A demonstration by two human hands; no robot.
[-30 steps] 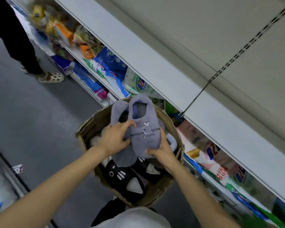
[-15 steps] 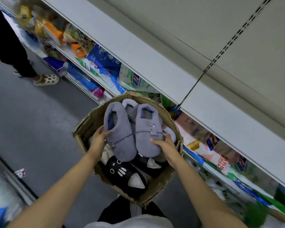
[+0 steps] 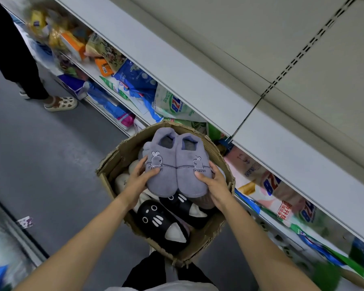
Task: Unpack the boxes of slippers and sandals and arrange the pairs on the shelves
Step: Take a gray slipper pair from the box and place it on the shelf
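Observation:
A pair of grey-purple plush slippers with rabbit marks sits side by side above the open cardboard box (image 3: 111, 162). My left hand (image 3: 138, 180) grips the left slipper (image 3: 161, 164) at its toe side. My right hand (image 3: 215, 183) grips the right slipper (image 3: 192, 168) the same way. Below them in the box lie black cat-face slippers (image 3: 162, 221) and some pale ones (image 3: 122, 181). A bare white shelf (image 3: 198, 66) runs diagonally above the box.
Lower shelves hold bags of detergent (image 3: 172, 103) and snack packs (image 3: 72, 43). Another person's leg and sandalled foot (image 3: 60, 103) stand at the upper left on the grey floor (image 3: 40, 154). A small scrap (image 3: 25, 222) lies on the floor at left.
The two slippers were stacked and askew, then apart; now they are lined up side by side, rabbit marks facing up, one in each hand, held slightly higher over the box.

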